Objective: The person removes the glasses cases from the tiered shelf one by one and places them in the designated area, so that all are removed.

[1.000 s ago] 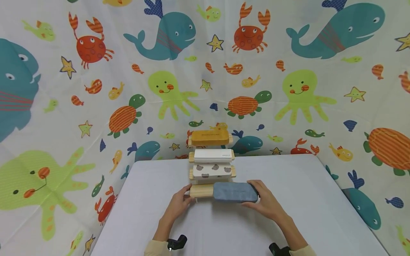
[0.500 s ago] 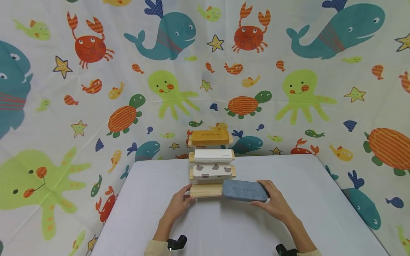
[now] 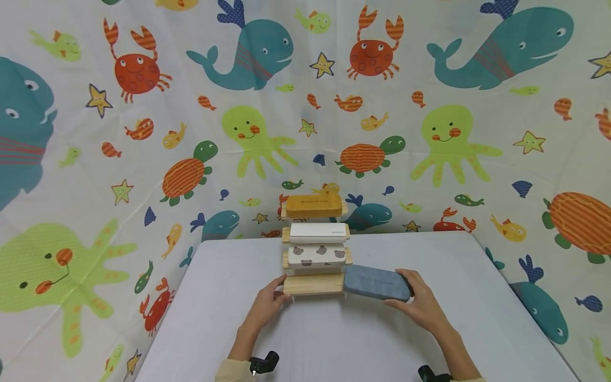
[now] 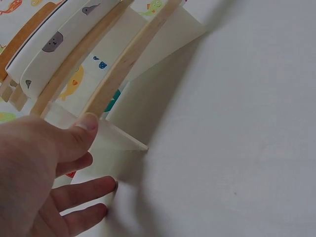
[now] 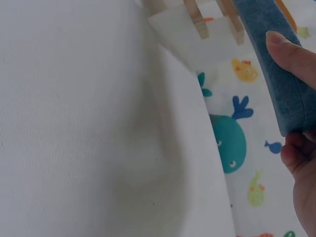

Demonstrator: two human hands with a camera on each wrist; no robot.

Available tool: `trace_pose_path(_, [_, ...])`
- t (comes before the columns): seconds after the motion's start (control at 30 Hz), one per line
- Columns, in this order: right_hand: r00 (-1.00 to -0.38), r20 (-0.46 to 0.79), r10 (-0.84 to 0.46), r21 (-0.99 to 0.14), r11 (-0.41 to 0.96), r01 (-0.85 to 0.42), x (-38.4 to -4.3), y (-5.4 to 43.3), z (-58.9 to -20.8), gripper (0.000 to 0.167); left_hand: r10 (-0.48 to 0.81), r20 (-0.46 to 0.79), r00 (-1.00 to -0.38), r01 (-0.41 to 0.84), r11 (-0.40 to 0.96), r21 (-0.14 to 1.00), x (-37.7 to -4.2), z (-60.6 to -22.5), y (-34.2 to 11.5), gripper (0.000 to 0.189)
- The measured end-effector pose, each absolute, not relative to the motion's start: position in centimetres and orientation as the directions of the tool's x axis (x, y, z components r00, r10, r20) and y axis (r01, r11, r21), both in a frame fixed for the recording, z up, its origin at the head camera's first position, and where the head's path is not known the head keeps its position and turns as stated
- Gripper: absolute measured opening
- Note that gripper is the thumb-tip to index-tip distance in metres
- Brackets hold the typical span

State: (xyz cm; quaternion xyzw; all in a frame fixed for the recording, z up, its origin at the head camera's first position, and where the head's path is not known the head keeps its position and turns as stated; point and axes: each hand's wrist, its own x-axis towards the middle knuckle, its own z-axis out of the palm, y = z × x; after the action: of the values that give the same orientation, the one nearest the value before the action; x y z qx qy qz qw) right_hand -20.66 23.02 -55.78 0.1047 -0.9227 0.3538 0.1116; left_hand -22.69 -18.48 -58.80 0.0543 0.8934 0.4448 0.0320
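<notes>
My right hand (image 3: 422, 303) grips the right end of a blue oblong case (image 3: 374, 282), which looks like a glasses case. In the right wrist view the thumb lies on the blue case (image 5: 274, 64) and fingers curl at its end. The case is tilted, its left end by the right end of the bare lowest wooden shelf (image 3: 312, 285) of a tiered rack. My left hand (image 3: 265, 306) holds that shelf's left end. In the left wrist view, the thumb of the left hand (image 4: 54, 168) presses the wooden slat (image 4: 131, 57), other fingers spread below.
Higher tiers bear a white case with bear prints (image 3: 316, 255), a plain white case (image 3: 317, 232) and a mustard-yellow case (image 3: 313, 206). The rack stands on a white-covered table (image 3: 229, 270). Behind hangs a curtain (image 3: 286, 116) with sea-animal prints.
The blue case has moved rightward off the lowest shelf with my right hand, baring more of the wood, and its right end has dipped. My left hand has stayed on the shelf.
</notes>
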Motion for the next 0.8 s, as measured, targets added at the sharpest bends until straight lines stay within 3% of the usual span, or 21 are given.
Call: trace_pose_path(0.8, [-0.976, 0.212, -0.053, -0.675, 0.715, -0.185, -22.4, 26.9, -58.5, 0.087, 0.132, -0.004, -0.991, 0.076, 0.596, 0.800, -22.7, -58.9, -18.6, 0.062])
